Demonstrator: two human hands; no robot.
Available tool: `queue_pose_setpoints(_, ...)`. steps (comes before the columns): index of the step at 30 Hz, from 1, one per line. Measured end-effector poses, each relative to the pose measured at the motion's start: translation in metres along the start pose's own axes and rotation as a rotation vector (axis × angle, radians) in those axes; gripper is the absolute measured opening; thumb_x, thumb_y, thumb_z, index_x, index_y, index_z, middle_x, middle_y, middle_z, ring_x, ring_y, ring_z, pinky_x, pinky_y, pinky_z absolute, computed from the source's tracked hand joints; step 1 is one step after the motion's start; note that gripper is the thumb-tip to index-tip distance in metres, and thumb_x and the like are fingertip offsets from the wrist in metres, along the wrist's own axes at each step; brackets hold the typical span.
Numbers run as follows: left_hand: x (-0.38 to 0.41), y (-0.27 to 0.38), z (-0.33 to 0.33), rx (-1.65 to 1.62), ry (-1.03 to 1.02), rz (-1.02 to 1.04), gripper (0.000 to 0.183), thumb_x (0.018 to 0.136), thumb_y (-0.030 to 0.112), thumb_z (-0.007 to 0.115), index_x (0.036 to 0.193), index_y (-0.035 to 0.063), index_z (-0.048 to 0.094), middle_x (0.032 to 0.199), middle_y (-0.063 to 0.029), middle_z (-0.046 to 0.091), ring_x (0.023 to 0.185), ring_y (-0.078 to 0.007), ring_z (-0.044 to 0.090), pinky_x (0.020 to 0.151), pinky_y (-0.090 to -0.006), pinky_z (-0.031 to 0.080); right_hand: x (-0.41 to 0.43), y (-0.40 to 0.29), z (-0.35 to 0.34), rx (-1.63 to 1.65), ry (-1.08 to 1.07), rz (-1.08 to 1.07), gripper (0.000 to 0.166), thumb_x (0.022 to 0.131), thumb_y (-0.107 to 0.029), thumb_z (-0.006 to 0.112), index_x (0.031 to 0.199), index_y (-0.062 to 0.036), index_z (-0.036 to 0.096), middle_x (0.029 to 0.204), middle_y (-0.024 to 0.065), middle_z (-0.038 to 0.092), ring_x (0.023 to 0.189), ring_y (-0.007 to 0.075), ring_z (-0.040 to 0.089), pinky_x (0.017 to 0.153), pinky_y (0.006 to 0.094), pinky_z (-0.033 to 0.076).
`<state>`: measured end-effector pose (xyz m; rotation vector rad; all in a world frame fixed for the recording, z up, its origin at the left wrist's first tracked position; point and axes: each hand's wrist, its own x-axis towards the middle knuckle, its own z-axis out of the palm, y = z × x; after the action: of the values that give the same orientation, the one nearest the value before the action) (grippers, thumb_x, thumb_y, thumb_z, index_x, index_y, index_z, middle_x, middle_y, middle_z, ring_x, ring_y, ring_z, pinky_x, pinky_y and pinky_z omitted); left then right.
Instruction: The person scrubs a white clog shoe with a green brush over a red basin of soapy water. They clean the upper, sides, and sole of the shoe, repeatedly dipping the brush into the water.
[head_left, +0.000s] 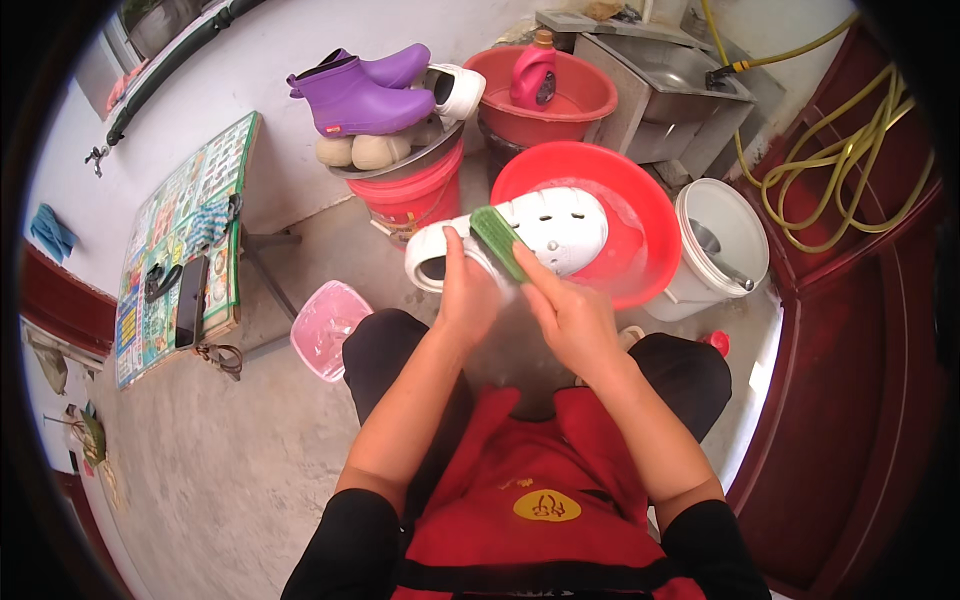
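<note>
My left hand (466, 296) grips a white clog shoe (559, 225) near its heel, with the thumb up along the heel strap. The toe of the clog points right, over a red plastic basin (660, 225) that holds cloudy, foamy water. In my right hand (574, 319) is a green scrubbing brush (496, 238), laid across the clog's upper near the foot opening. My right fingers reach along the brush's lower end. Part of the clog is hidden behind the brush and my left hand.
Purple ankle boots (367, 105) and another white clog (456, 91) rest atop a red bucket (420, 187). A detergent bottle (536, 75) stands in a second basin (577, 112). At right is a white bucket (724, 232); a pink bin (326, 322) and a low table (180, 247) are left.
</note>
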<state>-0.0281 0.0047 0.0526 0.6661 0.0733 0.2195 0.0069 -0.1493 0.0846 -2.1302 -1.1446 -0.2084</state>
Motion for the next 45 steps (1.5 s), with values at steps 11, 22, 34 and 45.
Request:
queue_pose_setpoints(11,0.002,-0.018,0.004,0.292,0.032,-0.068,0.102,0.085,0.081,0.011,0.145,0.0001,0.03,0.143,-0.0145,0.043,0.129,-0.0278,0.044,0.109,-0.0403,0.032,0.009,-0.01,-0.002,-0.228,-0.007,-0.023,0.049,0.087,-0.012,0.063,0.135,-0.0171,0.054,0.066,0.0116,0.062,0.054,0.0311,0.06,0.05,0.0407,0.047)
queue_pose_setpoints(22,0.001,-0.004,0.005,0.119,-0.029,-0.046,0.098,0.088,0.078,0.017,0.144,-0.001,0.032,0.143,-0.0173,0.043,0.131,-0.03,0.042,0.11,-0.0421,0.031,0.007,-0.022,0.006,-0.403,0.006,-0.084,0.06,0.081,-0.014,0.069,0.138,-0.02,0.052,0.06,0.0067,0.057,0.047,0.0251,0.056,0.043,0.0389,0.044)
queue_pose_setpoints(34,0.017,0.012,-0.001,-0.231,-0.061,0.125,0.096,0.091,0.073,0.024,0.141,-0.0073,0.031,0.142,-0.0176,0.044,0.129,-0.0286,0.043,0.11,-0.0401,0.03,-0.021,0.0,0.017,-0.311,0.172,-0.039,0.056,0.082,-0.011,0.067,0.136,-0.019,0.054,0.058,0.0064,0.052,0.048,0.0246,0.054,0.045,0.0387,0.042)
queue_pose_setpoints(45,0.041,0.032,0.021,-0.339,-0.124,0.172,0.097,0.089,0.073,0.031,0.141,-0.009,0.03,0.142,-0.02,0.044,0.132,-0.0305,0.041,0.112,-0.0411,0.028,-0.035,0.02,0.035,-0.304,0.331,-0.106,0.053,0.082,-0.016,0.068,0.134,-0.0164,0.056,0.055,0.0036,0.045,0.041,0.0206,0.048,0.041,0.0347,0.041)
